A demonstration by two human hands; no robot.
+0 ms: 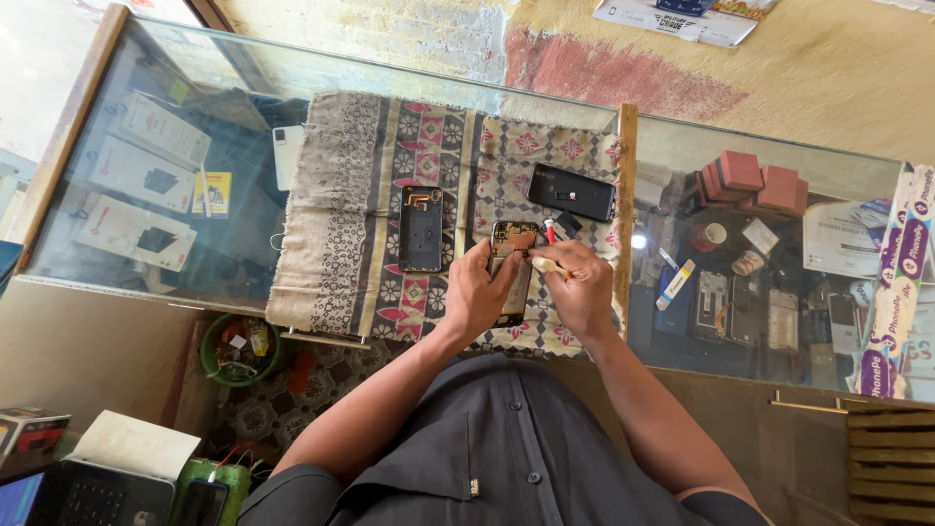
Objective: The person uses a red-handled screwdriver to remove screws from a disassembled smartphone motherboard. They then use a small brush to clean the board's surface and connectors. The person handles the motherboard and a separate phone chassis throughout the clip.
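Note:
An opened phone body (513, 240) with its insides showing lies on a patterned cloth (370, 166) over a glass counter. My left hand (477, 292) grips its left side and holds it down. My right hand (581, 287) pinches a pale-handled tool (547, 264) against the phone's right edge. A small red-tipped part (549, 231) lies just beyond my fingers. To the left, a second phone frame (422, 229) lies face down. A black phone panel (572, 192) rests further back on the cloth.
The glass counter (136, 78) shows boxes and phone cases on the shelf below at left. At right under the glass are red boxes (755, 180), tape rolls and several phone parts. A green bowl (239, 349) of bits sits below the counter's near edge.

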